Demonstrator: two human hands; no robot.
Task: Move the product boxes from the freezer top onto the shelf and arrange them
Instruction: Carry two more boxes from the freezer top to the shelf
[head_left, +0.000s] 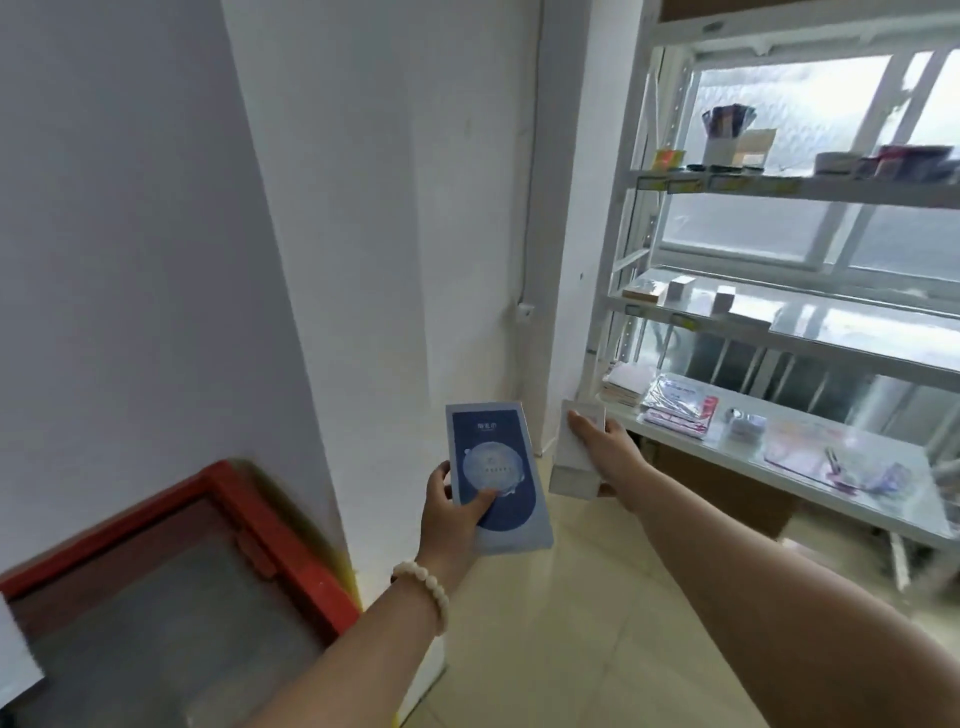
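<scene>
The left hand (451, 512) grips a flat blue box (496, 470); the right hand (610, 449) grasps a white oblong box (574, 457) near the glossy shelf's (779, 470) left corner.

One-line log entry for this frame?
left hand: holds blue box | right hand: holds white box | shelf: neither box placed yet

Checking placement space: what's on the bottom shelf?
Paper stack, wrapped red-and-white packets, small round item, flat pouches. Left corner of the bottom shelf is hidden behind the white box the right hand holds.
</scene>
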